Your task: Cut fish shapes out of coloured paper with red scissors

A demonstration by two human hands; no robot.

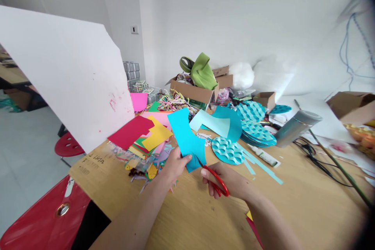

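- The left hand (pixel 175 163) pinches the lower edge of the blue paper (pixel 187 136) between thumb and fingers, holding it above the tabletop (pixel 187 211).
- The right hand (pixel 224 179) is closed around the red-handled scissors (pixel 218 183), whose blades meet the paper's lower right part.
- Just right of the blue paper, a round woven-look teal paper piece (pixel 227 150) lies flat, light-blue strips (pixel 263 166) beside it.
- Left of it are red paper (pixel 131 131) and yellow paper (pixel 156 134).
- A silver tumbler (pixel 295 129) leans at the right.
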